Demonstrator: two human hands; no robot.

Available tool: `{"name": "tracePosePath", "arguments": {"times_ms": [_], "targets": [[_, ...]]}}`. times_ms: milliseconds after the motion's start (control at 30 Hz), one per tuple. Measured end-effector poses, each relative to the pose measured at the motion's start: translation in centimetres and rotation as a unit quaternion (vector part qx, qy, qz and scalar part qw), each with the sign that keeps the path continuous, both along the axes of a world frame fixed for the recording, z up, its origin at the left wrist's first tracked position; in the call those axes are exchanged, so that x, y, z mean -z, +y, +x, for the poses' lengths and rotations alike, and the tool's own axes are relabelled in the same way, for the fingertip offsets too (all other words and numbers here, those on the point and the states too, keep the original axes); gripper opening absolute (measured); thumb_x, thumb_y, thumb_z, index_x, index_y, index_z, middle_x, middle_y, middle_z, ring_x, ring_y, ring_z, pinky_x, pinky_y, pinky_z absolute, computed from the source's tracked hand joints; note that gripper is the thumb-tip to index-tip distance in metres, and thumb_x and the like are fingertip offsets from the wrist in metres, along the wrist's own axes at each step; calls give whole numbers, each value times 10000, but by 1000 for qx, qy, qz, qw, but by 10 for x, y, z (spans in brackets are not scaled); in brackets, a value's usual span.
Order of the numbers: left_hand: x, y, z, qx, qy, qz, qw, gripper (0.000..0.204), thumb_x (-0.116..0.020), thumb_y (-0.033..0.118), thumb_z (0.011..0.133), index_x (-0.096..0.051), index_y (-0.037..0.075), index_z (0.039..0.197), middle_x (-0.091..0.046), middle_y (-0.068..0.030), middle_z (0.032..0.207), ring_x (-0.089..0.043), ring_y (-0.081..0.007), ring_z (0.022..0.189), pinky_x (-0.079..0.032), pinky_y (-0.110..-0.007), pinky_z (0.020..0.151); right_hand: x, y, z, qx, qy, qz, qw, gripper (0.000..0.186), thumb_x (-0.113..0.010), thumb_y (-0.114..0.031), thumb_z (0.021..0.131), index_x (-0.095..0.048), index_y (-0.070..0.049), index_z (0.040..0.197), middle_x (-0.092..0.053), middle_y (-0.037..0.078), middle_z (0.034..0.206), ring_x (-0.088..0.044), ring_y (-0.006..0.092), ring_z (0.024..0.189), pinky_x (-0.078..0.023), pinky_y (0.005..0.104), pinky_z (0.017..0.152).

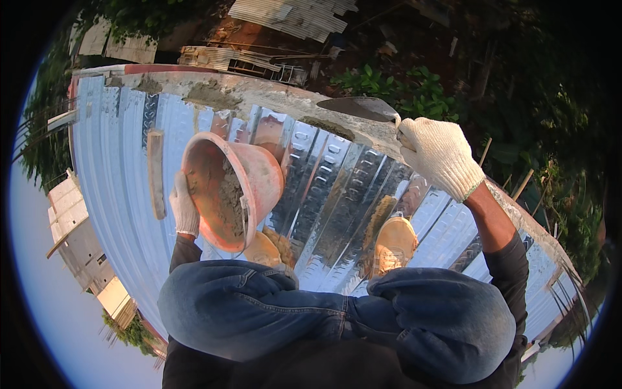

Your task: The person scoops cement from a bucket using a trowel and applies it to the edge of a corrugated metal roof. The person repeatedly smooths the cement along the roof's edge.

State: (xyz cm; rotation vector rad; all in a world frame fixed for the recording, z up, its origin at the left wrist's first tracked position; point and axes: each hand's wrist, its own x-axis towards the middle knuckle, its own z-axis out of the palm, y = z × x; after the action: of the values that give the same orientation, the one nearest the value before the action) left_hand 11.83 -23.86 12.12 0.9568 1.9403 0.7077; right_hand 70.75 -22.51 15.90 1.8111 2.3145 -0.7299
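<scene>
My left hand (184,206), in a white knit glove, grips the rim of an orange-pink bucket (262,176). The bucket is tilted, its mouth turned toward the left, and wet grey mortar (230,198) clings inside. In my gloved right hand (440,152) is the handle of a trowel (359,108), fingers wrapped round it. Its pointed metal blade reaches left over the mortar-covered top edge of a wall (295,100). Whether the blade touches the wall I cannot tell.
Ribbed metal decking (116,162) lies under my tan shoes (395,241). A short wooden strip (155,174) rests on it left of the bucket. Fresh mortar patches (212,94) sit along the wall edge. Beyond it the ground drops, with green plants (402,91) and corrugated sheets (291,16) below.
</scene>
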Motion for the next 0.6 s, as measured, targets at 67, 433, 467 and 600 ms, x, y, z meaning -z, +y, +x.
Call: {"name": "tracePosePath", "arguments": {"times_ms": [67, 433, 467, 600], "targets": [[-2, -3, -4, -7, 1, 0, 1000, 730, -577, 623, 1187, -750, -76, 1305, -777, -106, 1189, -707, -163, 1042, -592, -365, 928, 10, -7, -8, -30, 3, -22, 999, 185, -787, -146, 928, -793, -22, 1066, -795, 181, 871, -817, 371, 765, -658, 470, 689], [2, -2, -15, -9, 6, -9, 1000, 700, -586, 592, 1191, -746, -69, 1359, -780, -102, 1223, -715, -171, 1096, -592, -358, 950, -12, -30, 8, -42, -13, -34, 998, 153, -832, -115, 851, -821, -35, 981, -782, 168, 842, -817, 373, 777, -655, 451, 694], [4, -1, -16, -1, 4, -2, 1000, 695, -588, 587, 1191, -745, -67, 1365, -780, -100, 1227, -716, -171, 1102, -593, -358, 950, -16, -26, 9, -34, -19, -24, 999, 155, -832, -118, 848, -820, -39, 981, -783, 169, 846, -818, 375, 781, -655, 453, 698], [6, -1, -15, 16, 0, 14, 1000, 670, -596, 570, 1193, -749, -56, 1378, -781, -90, 1237, -717, -167, 1107, -589, -356, 963, -9, -23, 8, -11, -36, 6, 999, 145, -814, -105, 846, -835, -55, 980, -802, 174, 870, -825, 375, 799, -653, 461, 705]]}}
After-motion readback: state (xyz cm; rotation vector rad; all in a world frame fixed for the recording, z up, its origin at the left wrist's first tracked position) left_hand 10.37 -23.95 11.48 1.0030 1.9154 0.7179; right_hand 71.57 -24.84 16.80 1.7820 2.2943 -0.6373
